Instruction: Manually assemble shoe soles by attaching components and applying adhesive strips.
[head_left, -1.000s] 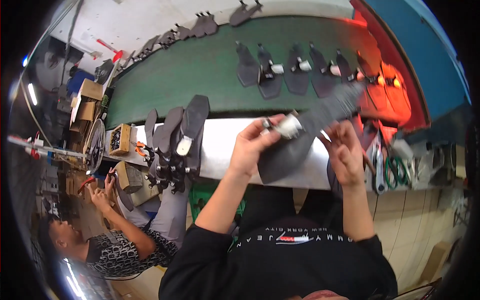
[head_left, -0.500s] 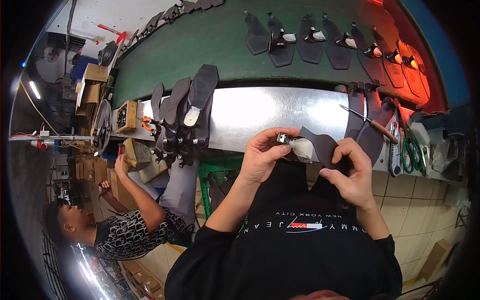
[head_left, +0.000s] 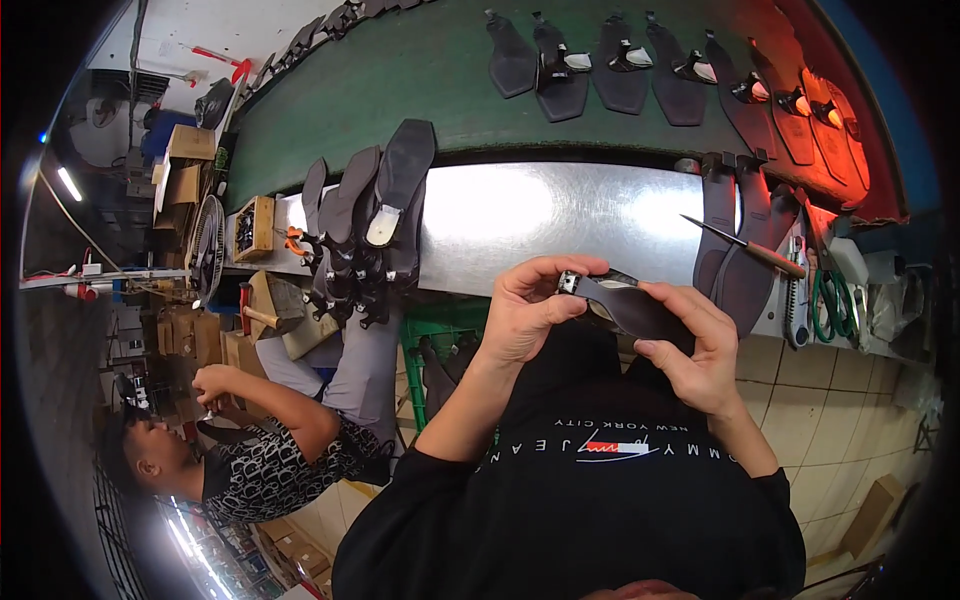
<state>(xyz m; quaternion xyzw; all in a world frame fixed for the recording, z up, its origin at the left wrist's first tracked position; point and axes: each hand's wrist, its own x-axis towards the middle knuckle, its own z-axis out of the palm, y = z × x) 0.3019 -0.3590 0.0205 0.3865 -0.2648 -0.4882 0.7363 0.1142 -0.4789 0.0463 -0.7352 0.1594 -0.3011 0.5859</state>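
Across the chest of my black sweatshirt point(head_left: 570, 530) runs white lettering point(head_left: 675, 452), upside down from where I look. The larger row is in widely spaced capitals, broken by a small emblem point(head_left: 615, 449) in red, white and dark blue with a looping stroke, and its outer letters curve away over the cloth. A row of smaller white capitals point(head_left: 632, 425) lies on the side nearer my hands point(head_left: 700, 350). On my left, the co-worker's black top point(head_left: 258, 476) is covered in a repeating pale pattern that resembles letters, too small to tell.
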